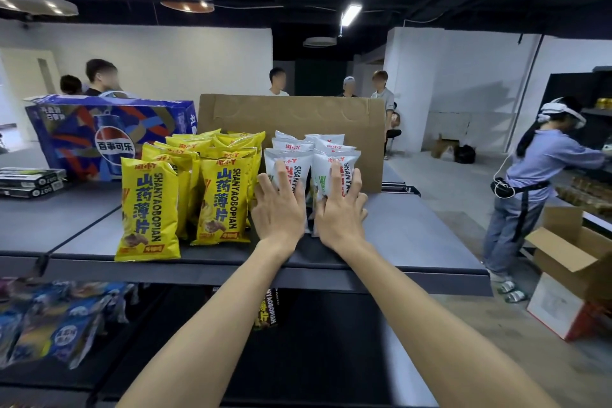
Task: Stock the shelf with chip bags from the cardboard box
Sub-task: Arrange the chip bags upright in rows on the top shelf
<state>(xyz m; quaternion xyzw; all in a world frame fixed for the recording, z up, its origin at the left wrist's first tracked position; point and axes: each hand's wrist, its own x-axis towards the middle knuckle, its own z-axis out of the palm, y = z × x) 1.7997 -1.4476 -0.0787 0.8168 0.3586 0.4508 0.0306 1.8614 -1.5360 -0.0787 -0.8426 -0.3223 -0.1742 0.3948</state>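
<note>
Two rows of white chip bags (331,156) stand upright on the grey top shelf (407,232), beside two rows of yellow chip bags (149,209). My left hand (280,205) lies flat with spread fingers against the front bag of the left white row. My right hand (341,205) presses the front bag of the right white row, fingers curled round its right side. Behind the bags a large flat piece of cardboard (298,116) stands upright.
A blue Pepsi carton (109,132) and flat black boxes (29,180) sit at the shelf's left. A lower shelf holds blue bags (56,325). At right a person in a headset (533,182) works beside an open cardboard box (569,252). Several people stand at the back.
</note>
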